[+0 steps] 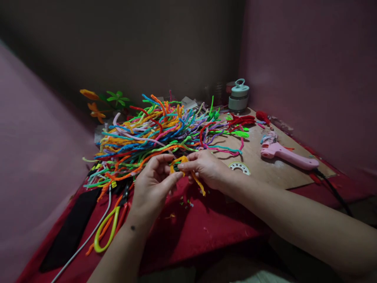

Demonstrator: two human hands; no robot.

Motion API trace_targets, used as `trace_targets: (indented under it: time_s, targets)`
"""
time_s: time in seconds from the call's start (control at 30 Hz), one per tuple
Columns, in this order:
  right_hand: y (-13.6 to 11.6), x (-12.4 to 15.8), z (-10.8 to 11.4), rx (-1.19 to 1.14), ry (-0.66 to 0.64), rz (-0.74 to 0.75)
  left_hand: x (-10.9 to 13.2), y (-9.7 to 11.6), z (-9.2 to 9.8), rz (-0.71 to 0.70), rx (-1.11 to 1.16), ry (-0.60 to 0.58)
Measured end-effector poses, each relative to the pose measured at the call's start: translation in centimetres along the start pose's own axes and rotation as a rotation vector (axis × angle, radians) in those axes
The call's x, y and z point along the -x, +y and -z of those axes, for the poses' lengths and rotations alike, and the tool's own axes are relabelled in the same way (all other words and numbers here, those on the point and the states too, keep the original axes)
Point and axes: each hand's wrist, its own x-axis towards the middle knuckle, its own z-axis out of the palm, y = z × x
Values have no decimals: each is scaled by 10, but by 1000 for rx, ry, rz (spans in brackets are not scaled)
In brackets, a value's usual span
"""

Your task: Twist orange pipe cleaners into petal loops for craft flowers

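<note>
Hands point(151, 179) angled inward — fingers point(163, 158) bent.

The held pipe cleaner point(199, 184) is yellow-orange, the pile point(159, 135) multicoloured, the cloth point(203, 236) red.

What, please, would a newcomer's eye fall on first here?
Probably the heap of multicoloured fuzzy stems at the back left of the red cloth. The curled yellow stem, held in front of it, may come next, then the pink tool on the board at right.
</note>
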Motion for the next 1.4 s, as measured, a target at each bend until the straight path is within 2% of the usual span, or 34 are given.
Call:
trace_targets:
  time_s: [0.07,0.13,0.2,0.33,0.4,0.5,0.67,0.8,0.9,1.0,1.13,1.23,1.4]
  targets:
    - [0,1,-1,-24,-6,-14,4,-4,-2,-180,-250,72]
    - [1,1,0,-30,-4,-17,7,-7,-3,-339,-452,80]
    - [2,1,1,-41,-28,-21,7,-9,-2,-378,-478,42]
    - [1,0,3,-186,-162,-20,1,-4,0,-161,-33,-28]
    - [-2,0,4,-277,-229,-26,-2,0,1,-26,172,-129]
    - [-7,0,4,-366,-255,-78,-4,1,1,87,283,-230]
    - [-8,-3,6,-396,-195,-194,-5,-4,-3,57,247,-180]
    - [-6,-5,8,-441,-206,-283,0,-8,-6,-24,102,-85]
    - [-7,-4,8,-410,-154,-290,4,-7,-6,-79,-15,-51]
    - [-9,-2,5,-385,-95,-231,5,-3,-5,-4,53,-96]
    - [-10,0,3,-359,-102,-228,0,-1,-4,144,164,-189]
    - [-10,-1,3,-361,-94,-241,-1,-5,-4,182,148,-239]
    - [-7,-4,5,-389,-142,-202,-1,-6,2,248,44,-406]
